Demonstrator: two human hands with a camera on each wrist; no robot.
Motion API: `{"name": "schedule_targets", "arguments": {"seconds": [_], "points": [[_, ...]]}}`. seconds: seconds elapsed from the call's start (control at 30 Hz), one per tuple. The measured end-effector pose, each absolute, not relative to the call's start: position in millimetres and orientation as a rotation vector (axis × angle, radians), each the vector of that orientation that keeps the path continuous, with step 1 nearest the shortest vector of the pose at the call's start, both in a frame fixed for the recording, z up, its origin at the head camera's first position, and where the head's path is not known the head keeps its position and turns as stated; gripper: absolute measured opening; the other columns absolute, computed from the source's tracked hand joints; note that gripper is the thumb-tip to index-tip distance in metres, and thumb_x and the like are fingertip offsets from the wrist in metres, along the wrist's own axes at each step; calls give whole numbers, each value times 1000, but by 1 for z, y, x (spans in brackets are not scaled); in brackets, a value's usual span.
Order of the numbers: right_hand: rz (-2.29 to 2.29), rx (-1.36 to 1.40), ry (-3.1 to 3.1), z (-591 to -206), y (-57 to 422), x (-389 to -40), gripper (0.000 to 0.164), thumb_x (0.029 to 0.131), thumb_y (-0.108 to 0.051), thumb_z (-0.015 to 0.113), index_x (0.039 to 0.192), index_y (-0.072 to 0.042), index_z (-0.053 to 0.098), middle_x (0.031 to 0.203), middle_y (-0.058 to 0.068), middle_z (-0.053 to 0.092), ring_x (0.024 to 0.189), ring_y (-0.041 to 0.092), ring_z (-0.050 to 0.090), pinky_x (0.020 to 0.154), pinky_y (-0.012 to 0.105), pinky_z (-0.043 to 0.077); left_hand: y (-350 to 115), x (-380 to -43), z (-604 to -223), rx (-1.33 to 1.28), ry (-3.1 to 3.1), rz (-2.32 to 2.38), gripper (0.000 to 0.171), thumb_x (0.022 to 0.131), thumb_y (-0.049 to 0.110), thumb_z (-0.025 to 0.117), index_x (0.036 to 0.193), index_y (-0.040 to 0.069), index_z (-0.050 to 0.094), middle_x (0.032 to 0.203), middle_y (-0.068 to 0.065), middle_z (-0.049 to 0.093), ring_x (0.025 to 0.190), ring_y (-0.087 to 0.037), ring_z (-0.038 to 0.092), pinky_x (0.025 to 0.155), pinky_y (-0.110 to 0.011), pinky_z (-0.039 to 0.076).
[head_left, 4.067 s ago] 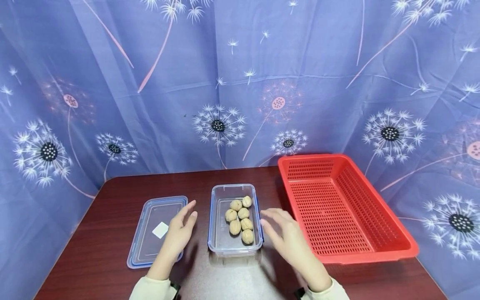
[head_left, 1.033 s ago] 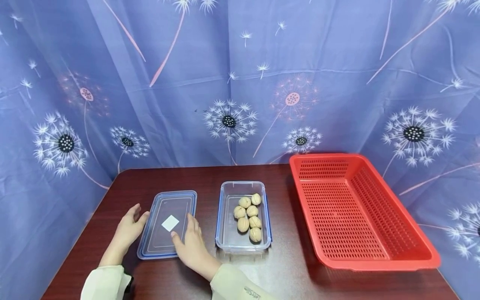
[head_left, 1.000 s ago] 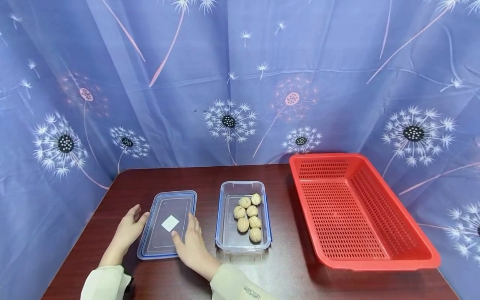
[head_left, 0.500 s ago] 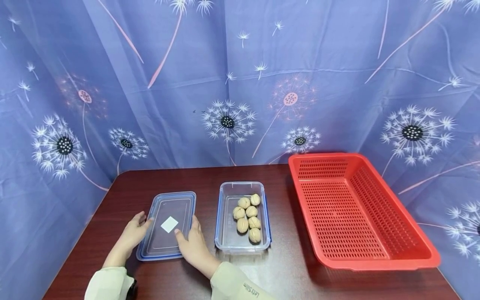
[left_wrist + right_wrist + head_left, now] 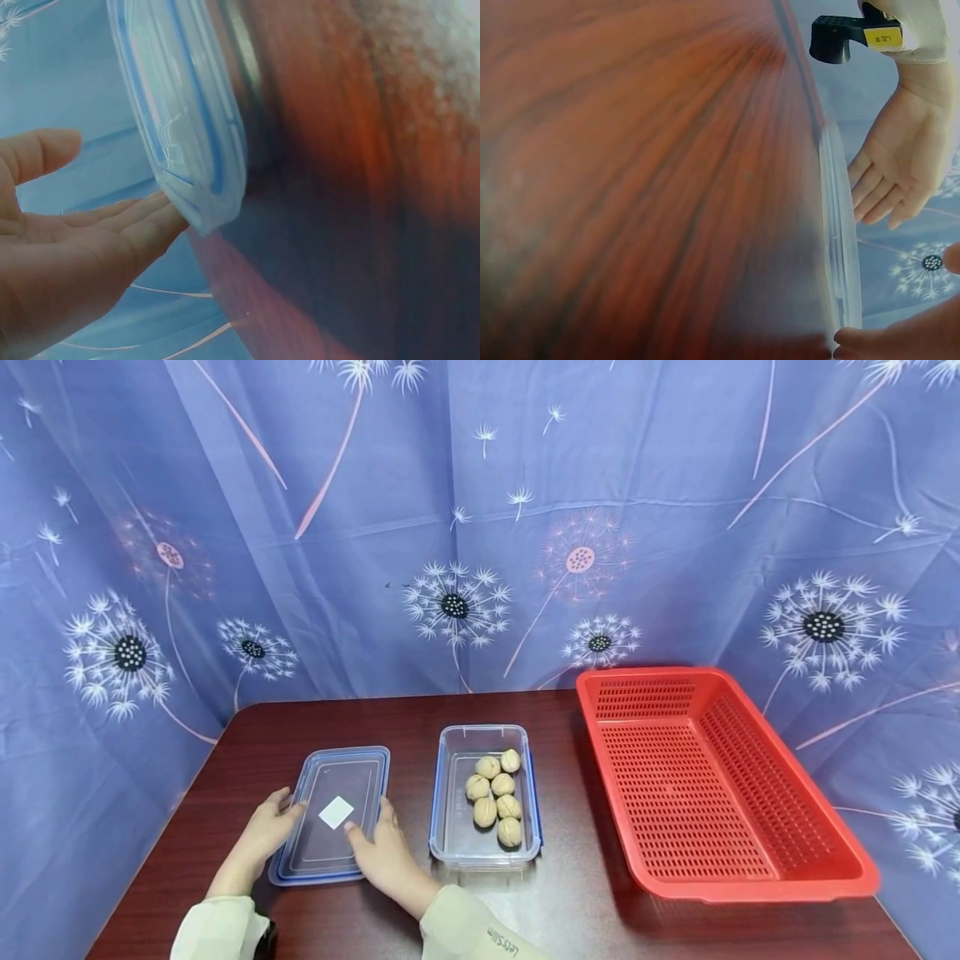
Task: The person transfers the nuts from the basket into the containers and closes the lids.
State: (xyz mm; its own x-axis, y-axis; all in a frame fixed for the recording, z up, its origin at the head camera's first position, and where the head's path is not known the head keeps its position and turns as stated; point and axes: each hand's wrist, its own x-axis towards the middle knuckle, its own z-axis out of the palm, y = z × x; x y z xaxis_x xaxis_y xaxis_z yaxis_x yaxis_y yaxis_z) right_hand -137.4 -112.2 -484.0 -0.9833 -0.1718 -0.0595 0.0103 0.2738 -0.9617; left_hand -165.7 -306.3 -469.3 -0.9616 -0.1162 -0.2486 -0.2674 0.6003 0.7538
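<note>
A clear container lid with a blue seal and a white square label is at the left of the table, between my hands. My left hand touches its left edge. In the left wrist view, straight fingers meet the lid's rim, the thumb held apart. My right hand is at the lid's right edge, thumb over the top; in the right wrist view its fingertips touch the rim. Whether the lid is off the table I cannot tell.
A clear container with several walnuts stands right of the lid. Farther right is a red perforated basket. The dark wooden table ends at a blue dandelion-print curtain.
Both hands have moved from around the walnut container to the lid's sides. My left hand has closed in on the lid's left edge. The lid has shifted slightly left and towards me.
</note>
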Motion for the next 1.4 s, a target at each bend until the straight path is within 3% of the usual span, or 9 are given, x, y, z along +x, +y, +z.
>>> {"name": "schedule_targets", "arguments": {"seconds": [0.87, 1.4], "points": [[-1825, -209, 2366, -461, -106, -134, 73, 94, -32, 58, 144, 10, 27, 148, 29, 31, 136, 41, 32, 113, 51, 26, -302, -166, -447, -324, 2612, 1373, 63, 99, 12, 38, 144, -20, 7, 145, -42, 19, 135, -52, 23, 111, -58, 25], [-1853, -309, 2350, -429, -73, -144, 76, 96, -38, 53, 150, 4, 20, 154, 23, 25, 141, 36, 25, 114, 52, 23, -280, -171, -412, -267, 2544, 1608, 61, 101, 9, 38, 149, -11, 5, 152, -33, 18, 141, -42, 21, 115, -50, 22]]}}
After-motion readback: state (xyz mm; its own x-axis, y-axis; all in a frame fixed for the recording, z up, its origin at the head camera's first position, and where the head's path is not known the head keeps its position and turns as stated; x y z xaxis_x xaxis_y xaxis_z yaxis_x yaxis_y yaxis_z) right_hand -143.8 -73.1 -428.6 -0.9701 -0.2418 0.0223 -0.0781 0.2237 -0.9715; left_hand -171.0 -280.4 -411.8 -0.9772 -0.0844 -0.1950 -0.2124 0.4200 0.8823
